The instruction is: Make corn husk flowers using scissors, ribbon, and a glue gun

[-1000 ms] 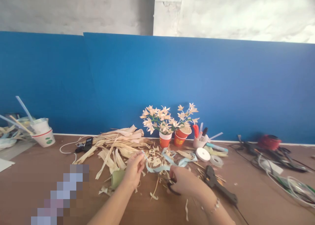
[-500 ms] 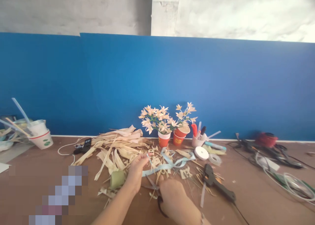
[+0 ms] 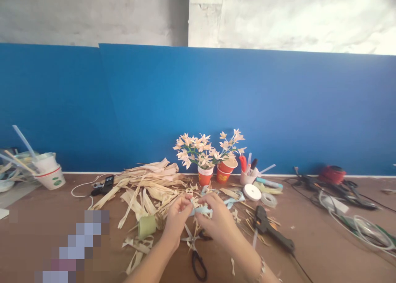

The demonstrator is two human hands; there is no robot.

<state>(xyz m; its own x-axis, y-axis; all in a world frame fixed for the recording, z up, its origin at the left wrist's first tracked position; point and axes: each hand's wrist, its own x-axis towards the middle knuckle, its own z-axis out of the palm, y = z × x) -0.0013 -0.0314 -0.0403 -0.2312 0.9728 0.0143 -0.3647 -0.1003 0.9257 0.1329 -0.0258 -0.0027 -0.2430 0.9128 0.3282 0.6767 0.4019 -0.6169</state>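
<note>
My left hand (image 3: pixel 177 219) is closed, its fingertips pinching a small piece of pale blue strip. Close to its right, my right hand (image 3: pixel 216 217) has its thumb and fingers curved apart beside that strip, with nothing clearly held. More light blue ribbon (image 3: pixel 232 201) lies behind the hands. Black-handled scissors (image 3: pixel 193 244) rest on the table between my wrists, blades spread. Dried husk strips (image 3: pixel 148 186) are heaped behind and left of my left hand, and a green roll (image 3: pixel 146 227) sits beside it. Pale flowers (image 3: pixel 198 147) stand in a red cup (image 3: pixel 204 176) at the back.
A black glue gun (image 3: pixel 272 229) with a cord lies at the right, near a white ribbon spool (image 3: pixel 252 192) and a clear tape roll (image 3: pixel 269 200). Cables and a red object (image 3: pixel 332 175) are farther right. A white cup (image 3: pixel 51 178) with sticks stands at the left.
My right hand has let go of the scissors, which now lie on the table. It has moved up beside my left hand.
</note>
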